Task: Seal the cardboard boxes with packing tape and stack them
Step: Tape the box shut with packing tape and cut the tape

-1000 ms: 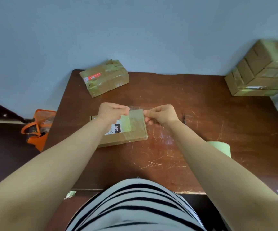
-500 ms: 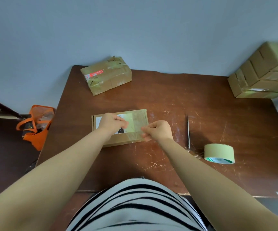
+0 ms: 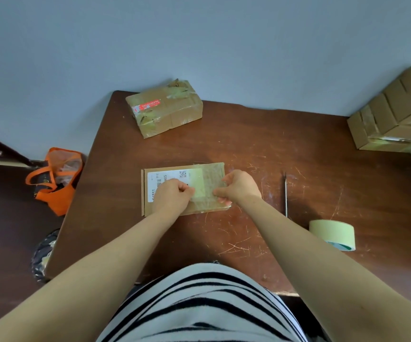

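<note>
- The single view sits on the person's head, above the near edge of the brown table (image 3: 248,144), and looks forward and steeply down
- It is close in: the striped shirt (image 3: 199,304) and both forearms fill the lower frame, reaching away from the lens
- The left hand (image 3: 173,195) and right hand (image 3: 240,187), pinching a clear strip of tape (image 3: 205,193) over the flat box (image 3: 214,171), fall near the frame's centre
- The wide lens bends the edges, taking in the blue-grey wall (image 3: 199,45) at the top, an orange bag (image 3: 56,178) on the floor at left and stacked boxes (image 3: 396,114) cut by the right edge
</note>
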The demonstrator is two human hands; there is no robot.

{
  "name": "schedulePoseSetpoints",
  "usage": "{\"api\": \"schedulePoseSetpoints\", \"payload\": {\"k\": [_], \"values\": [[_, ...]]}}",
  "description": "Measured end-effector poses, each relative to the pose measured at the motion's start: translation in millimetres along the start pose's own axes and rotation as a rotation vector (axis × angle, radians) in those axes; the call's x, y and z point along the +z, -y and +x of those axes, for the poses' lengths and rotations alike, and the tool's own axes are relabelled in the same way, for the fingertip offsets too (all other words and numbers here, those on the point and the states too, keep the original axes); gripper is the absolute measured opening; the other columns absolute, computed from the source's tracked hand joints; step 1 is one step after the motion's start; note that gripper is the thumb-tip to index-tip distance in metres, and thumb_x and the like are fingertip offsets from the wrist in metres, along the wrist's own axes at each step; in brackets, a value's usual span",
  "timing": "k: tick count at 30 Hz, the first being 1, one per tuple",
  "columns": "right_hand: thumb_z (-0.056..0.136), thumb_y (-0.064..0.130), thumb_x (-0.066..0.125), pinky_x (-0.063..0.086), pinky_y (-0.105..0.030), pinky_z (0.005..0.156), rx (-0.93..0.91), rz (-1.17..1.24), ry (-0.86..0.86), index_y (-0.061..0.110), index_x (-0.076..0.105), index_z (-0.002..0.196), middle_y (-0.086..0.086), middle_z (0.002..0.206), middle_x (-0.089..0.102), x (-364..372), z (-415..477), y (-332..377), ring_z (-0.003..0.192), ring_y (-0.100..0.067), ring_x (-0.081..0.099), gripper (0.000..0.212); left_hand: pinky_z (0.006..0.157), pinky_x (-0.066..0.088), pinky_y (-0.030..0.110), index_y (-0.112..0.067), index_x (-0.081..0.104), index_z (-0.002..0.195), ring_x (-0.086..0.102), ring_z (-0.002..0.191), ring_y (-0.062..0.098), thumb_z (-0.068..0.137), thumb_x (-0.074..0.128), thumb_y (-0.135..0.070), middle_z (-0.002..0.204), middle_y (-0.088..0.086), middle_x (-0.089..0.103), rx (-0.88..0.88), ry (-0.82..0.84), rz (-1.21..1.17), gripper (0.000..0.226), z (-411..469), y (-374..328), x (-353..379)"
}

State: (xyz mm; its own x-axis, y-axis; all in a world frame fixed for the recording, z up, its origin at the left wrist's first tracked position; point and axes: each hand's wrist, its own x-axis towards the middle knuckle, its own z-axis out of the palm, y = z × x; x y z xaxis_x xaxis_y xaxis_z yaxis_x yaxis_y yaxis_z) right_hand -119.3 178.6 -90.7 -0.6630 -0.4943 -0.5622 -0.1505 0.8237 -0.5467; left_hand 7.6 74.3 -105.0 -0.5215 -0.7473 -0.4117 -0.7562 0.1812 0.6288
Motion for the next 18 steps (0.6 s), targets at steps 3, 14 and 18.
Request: {"api": "schedulePoseSetpoints", "payload": {"k": [3, 14, 18], "values": [[0.078, 0.015, 0.075, 0.057, -0.04, 0.08, -0.002, 0.022, 0.016, 0.012, 0.053, 0.107, -0.003, 0.068, 0.072, -0.4, 2.1, -2.4, 0.065, -0.015, 0.071, 0.036, 0.064, 0.039, 0.027, -0.02, 0.059, 0.061, 0.055, 0.073, 0.017, 0.088, 0.062, -0.021, 0.067, -0.005, 0.059, 0.006, -0.003, 0.014, 0.026, -0.8, 0.5, 1.1], [0.079, 0.023, 0.074, 0.056, -0.038, 0.079, 0.015, -0.038, 0.005, 0.016, 0.048, 0.109, 0.005, 0.063, 0.071, 1.1, 6.9, -4.6, 0.056, -0.008, 0.062, 0.04, 0.067, 0.04, 0.028, -0.02, 0.059, 0.067, 0.057, 0.077, 0.019, 0.088, 0.061, -0.021, 0.073, -0.003, 0.061, 0.025, -0.012, 0.034, 0.021, 1.3, 2.3, 5.0], [0.08, 0.03, 0.073, 0.053, -0.033, 0.073, 0.014, -0.129, -0.007, 0.017, 0.048, 0.109, 0.007, 0.069, 0.07, 1.0, 6.1, -1.7, 0.071, -0.012, 0.063, 0.04, 0.068, 0.039, 0.028, -0.017, 0.06, 0.077, 0.059, 0.084, 0.02, 0.09, 0.058, -0.022, 0.08, -0.003, 0.063, 0.05, -0.018, 0.073, 0.014, 2.8, 4.4, 6.8]]}}
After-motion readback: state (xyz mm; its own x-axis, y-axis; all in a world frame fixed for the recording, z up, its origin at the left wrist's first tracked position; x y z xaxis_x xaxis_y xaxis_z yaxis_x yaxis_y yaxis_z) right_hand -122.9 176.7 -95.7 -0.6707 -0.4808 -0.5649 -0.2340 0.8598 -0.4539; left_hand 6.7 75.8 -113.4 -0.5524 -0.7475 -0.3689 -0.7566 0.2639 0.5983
